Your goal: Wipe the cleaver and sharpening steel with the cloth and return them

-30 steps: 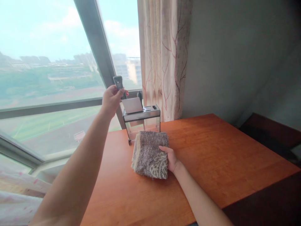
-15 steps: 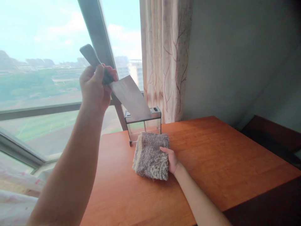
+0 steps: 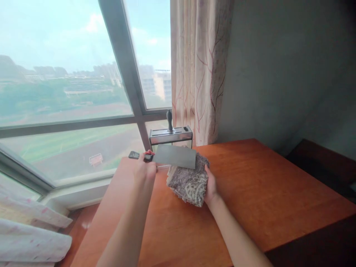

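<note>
My left hand [image 3: 145, 168] is closed around the black handle of a cleaver [image 3: 175, 155], whose broad grey blade points right. The blade lies in front of the upper part of a folded grey-purple towel [image 3: 187, 185]; whether it touches the cloth I cannot tell. My right hand [image 3: 211, 185] grips the towel by its right edge, thumb on the near face, the other fingers hidden behind. Just beyond stands a knife block [image 3: 171, 136] with a slotted metal top, partly covered by blade and towel. A dark-handled tool [image 3: 169, 120] sticks up out of it.
The brown wooden table [image 3: 250, 185] runs to the right and toward me. Behind the knife block are a window [image 3: 69, 92] and a patterned curtain [image 3: 203, 74]. Another curtain [image 3: 33, 241] hangs at lower left.
My left hand has come down with the cleaver from above the knife block to the towel, and the blade has turned nearly level. The towel, in my right hand, has tilted slightly.
</note>
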